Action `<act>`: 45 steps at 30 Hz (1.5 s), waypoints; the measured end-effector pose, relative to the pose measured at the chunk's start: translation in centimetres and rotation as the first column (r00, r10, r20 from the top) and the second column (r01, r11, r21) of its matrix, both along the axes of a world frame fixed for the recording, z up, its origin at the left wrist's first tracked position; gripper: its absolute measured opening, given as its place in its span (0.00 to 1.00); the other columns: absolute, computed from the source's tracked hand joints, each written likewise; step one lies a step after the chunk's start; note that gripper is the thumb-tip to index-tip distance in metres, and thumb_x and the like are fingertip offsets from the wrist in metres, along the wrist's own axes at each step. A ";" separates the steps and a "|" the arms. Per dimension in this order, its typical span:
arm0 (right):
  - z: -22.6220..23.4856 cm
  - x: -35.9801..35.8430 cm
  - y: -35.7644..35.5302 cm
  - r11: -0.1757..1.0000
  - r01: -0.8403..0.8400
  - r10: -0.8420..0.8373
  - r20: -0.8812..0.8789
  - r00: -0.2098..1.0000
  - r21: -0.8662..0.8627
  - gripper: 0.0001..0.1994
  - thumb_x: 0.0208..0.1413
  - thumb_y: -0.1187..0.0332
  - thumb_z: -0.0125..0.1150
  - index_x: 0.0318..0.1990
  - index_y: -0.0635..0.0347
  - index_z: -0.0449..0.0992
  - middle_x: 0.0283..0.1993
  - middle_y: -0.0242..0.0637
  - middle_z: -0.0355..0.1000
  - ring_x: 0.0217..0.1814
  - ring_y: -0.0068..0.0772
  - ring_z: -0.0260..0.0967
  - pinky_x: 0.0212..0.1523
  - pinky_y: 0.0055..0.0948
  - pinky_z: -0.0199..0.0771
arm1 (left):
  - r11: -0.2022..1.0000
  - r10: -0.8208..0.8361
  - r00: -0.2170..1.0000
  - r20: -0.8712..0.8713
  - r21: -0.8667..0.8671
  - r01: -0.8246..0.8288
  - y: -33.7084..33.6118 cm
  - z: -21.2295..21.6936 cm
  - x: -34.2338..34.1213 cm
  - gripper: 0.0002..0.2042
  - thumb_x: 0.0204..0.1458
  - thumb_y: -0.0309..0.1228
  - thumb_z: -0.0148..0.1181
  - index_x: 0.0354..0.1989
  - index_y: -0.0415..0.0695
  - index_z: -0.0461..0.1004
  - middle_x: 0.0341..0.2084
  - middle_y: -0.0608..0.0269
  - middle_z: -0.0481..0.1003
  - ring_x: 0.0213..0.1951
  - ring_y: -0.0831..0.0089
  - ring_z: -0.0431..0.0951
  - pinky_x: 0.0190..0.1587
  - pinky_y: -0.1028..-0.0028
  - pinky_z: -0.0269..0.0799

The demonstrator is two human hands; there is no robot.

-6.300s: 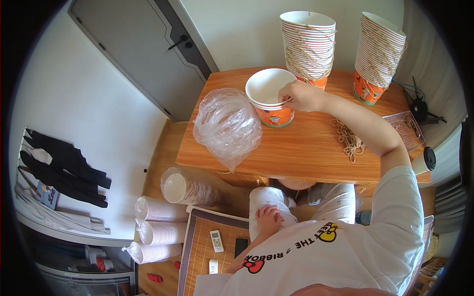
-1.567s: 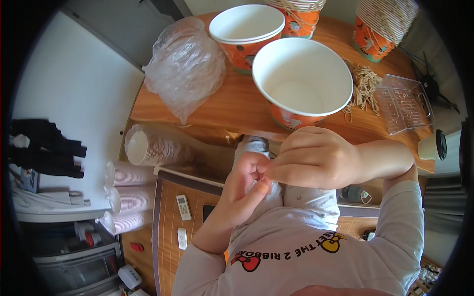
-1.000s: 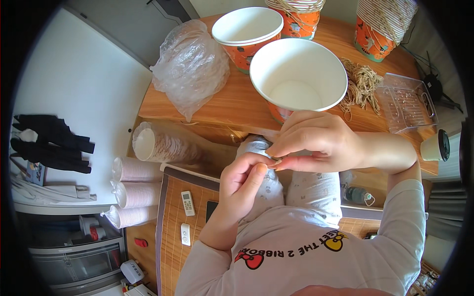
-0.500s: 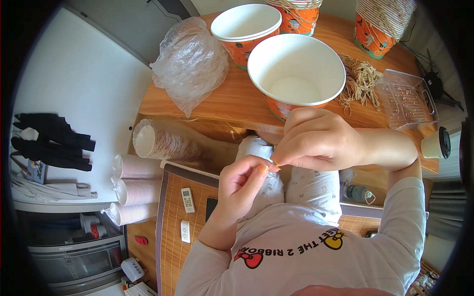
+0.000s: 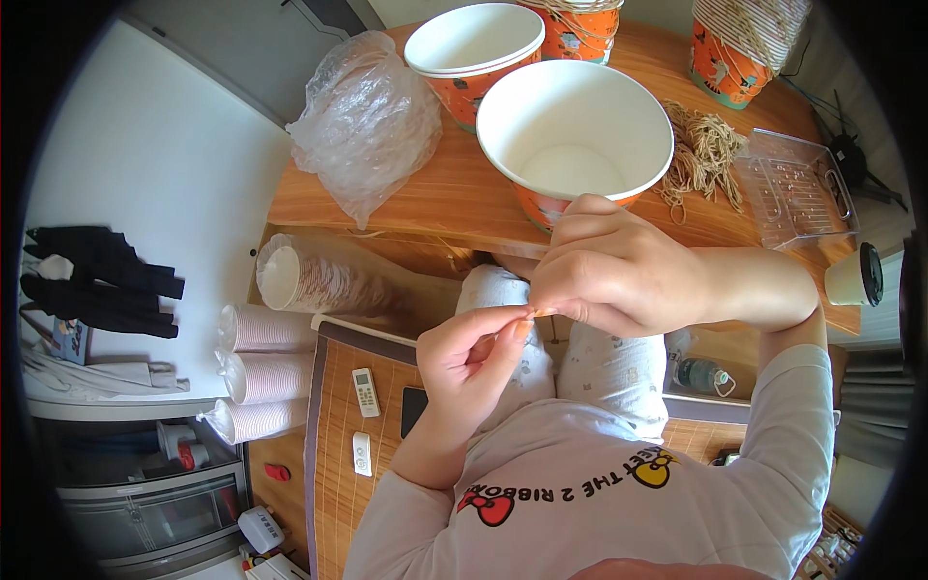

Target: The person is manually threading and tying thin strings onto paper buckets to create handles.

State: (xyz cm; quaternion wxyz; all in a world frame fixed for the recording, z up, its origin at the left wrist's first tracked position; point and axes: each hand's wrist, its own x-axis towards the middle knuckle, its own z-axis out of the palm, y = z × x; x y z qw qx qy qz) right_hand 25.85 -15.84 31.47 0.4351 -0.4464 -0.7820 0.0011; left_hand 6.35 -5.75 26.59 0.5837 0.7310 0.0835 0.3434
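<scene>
We hold both hands together over our lap, just below the near edge of the wooden table (image 5: 425,198). The left hand (image 5: 471,356) and the right hand (image 5: 609,275) meet fingertip to fingertip, and between them they pinch a very small orange-tinted item (image 5: 531,312). It is too small and too covered by the fingers to identify; only a thin sliver shows at the contact point. The remaining fingers of both hands are curled inward.

At 12 o'clock from the hands, a large paper bucket (image 5: 574,135) stands upright on the table, touching or just behind the right knuckles. Its interior is plain white, its outer wall orange with a printed pattern. A second bucket of the same type (image 5: 474,43) stands at 11 o'clock from the first.

A bundle of tan twine loops (image 5: 704,155) lies at 3 o'clock from the near bucket, with a clear plastic tray (image 5: 797,188) beyond it. A crumpled clear plastic bag (image 5: 365,121) lies at 9 o'clock. Sleeved stacks of paper cups (image 5: 266,372) lie on the floor at 8 o'clock from the hands.
</scene>
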 end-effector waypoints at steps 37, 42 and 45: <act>3.1 2.4 -0.3 0.836 0.549 -0.501 0.370 0.782 -0.028 0.19 0.45 0.78 0.67 0.48 0.60 0.77 0.29 0.32 0.72 0.31 0.37 0.70 0.40 0.37 0.69 | 0.978 0.199 0.976 0.083 0.049 -0.204 4.6 -1.5 8.0 0.03 0.53 0.20 0.65 0.30 0.37 0.75 0.21 0.72 0.68 0.21 0.88 0.61 0.22 0.83 0.53; 2.9 2.6 -0.3 0.834 0.551 -0.506 0.372 0.778 -0.020 0.19 0.45 0.78 0.67 0.48 0.60 0.77 0.28 0.32 0.72 0.30 0.36 0.70 0.40 0.36 0.69 | 0.977 0.205 0.974 0.094 0.049 -0.210 4.4 -1.7 8.5 0.03 0.53 0.21 0.65 0.30 0.37 0.76 0.21 0.72 0.68 0.21 0.87 0.61 0.22 0.83 0.53; 2.8 2.7 -0.2 0.838 0.546 -0.501 0.366 0.784 -0.022 0.19 0.45 0.78 0.67 0.48 0.60 0.77 0.28 0.32 0.72 0.30 0.36 0.70 0.40 0.36 0.69 | 0.977 0.206 0.975 0.083 0.046 -0.210 4.4 -1.8 8.5 0.03 0.54 0.21 0.65 0.30 0.37 0.76 0.21 0.72 0.68 0.21 0.87 0.61 0.22 0.83 0.53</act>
